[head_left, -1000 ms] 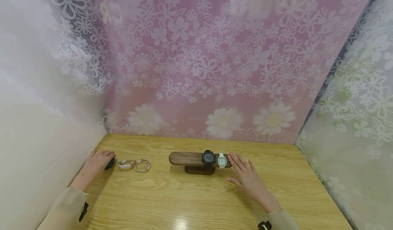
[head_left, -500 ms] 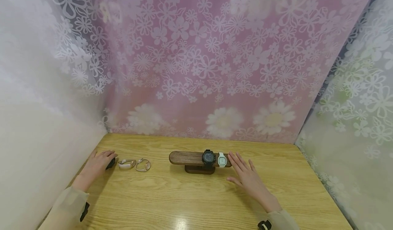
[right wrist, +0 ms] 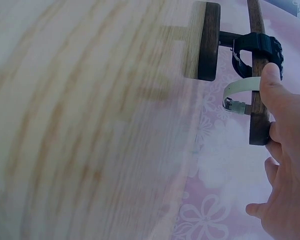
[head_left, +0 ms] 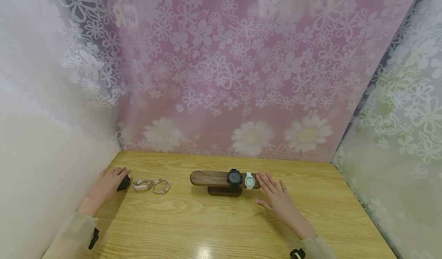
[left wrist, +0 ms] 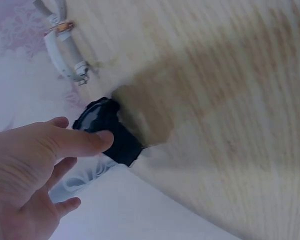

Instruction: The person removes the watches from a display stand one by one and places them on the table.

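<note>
At the table's left side my left hand pinches a black watch. In the left wrist view the thumb lies on its dark strap, with the other fingers partly hidden behind it. Two slim light-strapped watches, a nearer-left one and one beside it, lie just right of that hand. Mid-table stands a dark wooden watch stand. Its bar carries a chunky black watch and a pale mint square watch. My right hand, fingers straight, touches the bar's right end.
The wood-grain table meets a pink floral curtain at the back. White sheeting closes in the left side, and a floral sheet the right.
My left hand shifts very slightly, and more of the black watch shows beside its fingers. The right hand and the stand stay where they were.
</note>
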The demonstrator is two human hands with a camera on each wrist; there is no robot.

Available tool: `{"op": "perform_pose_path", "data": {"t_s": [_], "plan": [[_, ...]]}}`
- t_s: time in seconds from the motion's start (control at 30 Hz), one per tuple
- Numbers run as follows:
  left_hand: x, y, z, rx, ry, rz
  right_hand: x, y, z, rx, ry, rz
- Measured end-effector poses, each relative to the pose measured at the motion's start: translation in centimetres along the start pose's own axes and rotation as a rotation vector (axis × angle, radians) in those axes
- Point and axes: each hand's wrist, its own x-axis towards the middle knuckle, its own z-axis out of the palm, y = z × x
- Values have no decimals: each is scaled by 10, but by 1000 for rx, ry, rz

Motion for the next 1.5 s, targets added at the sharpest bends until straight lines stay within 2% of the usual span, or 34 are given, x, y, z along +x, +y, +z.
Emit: {"op": "perform_pose_path", "data": {"t_s": [0.2,0.37,0.53,0.63,0.77,0.97,1.13,1.3,1.5], "plan": [[7,2,-16,-33,18,-48,-1,0,0,0,5,-1],[16,13,-30,-21,36,-63,-1,1,2,-2,38,-23],[26,32,-41,-10,98,-27,-1,2,5,-1,71,-38],[32,44,-43,-26,150,14,-1,2,5,-6,54,-27],[42,60,-41,-54,184,46,-1,1,4,-10,32,-14],[59,87,-35,-53,218,84,-1,-1,2,-27,62,-28],[71,111,-27,-78,249,128,-1,-2,1,-28,50,-23],[78,134,-22,-114,295,168,-1,-3,0,-16,29,-14],[83,162,-14,-142,298,190,-1,-3,0,-11,32,-14]]}}
